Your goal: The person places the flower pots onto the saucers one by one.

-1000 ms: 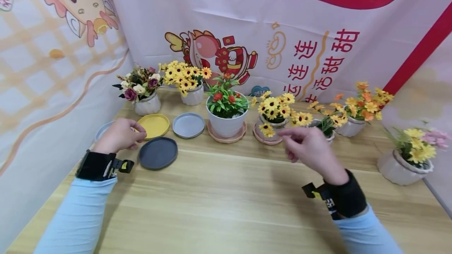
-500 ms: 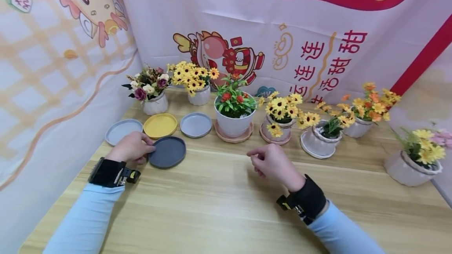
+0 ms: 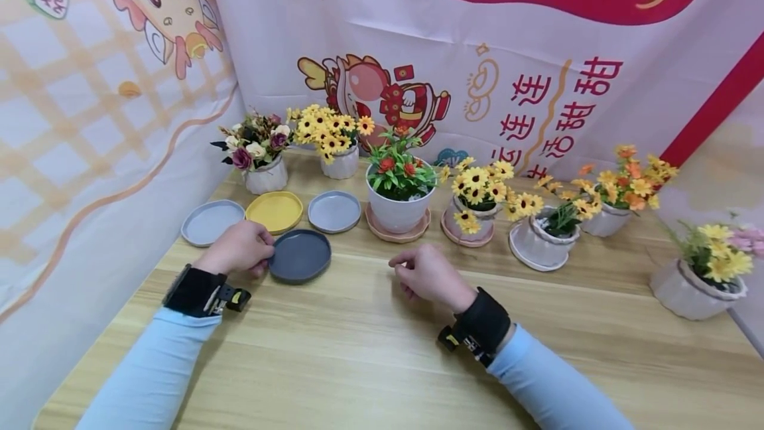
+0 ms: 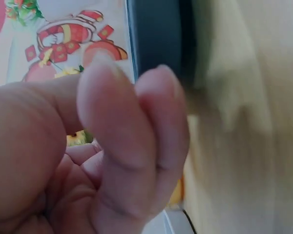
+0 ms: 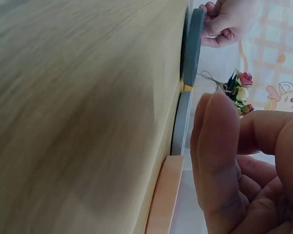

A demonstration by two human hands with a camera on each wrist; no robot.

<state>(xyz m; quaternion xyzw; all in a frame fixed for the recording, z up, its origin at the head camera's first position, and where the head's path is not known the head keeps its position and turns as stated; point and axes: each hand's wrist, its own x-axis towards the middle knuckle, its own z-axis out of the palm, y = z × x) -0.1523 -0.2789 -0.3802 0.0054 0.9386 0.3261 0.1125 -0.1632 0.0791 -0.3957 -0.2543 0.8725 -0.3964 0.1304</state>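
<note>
My left hand (image 3: 240,248) pinches the left rim of a dark grey round saucer (image 3: 300,256), thumb and fingers at its edge. In the left wrist view the saucer (image 4: 158,39) stands just past the fingertips, a shadow under it. The right wrist view shows the saucer (image 5: 193,48) side-on, close over the wood, with the left hand (image 5: 225,22) at its far end. My right hand (image 3: 431,274) hovers over the table right of the saucer, its fingers loosely bent and holding nothing.
Behind the dark saucer lie a yellow saucer (image 3: 274,212) and two pale grey-blue ones, left (image 3: 210,223) and right (image 3: 334,212). A white pot (image 3: 398,214) with red flowers stands on a pink saucer (image 3: 382,234). Several other flowerpots line the back and right.
My left hand has come down to the dark saucer, gripped its rim and moved it slightly right. My right hand has drawn left, away from the yellow-flowered pots, toward the middle of the table.
</note>
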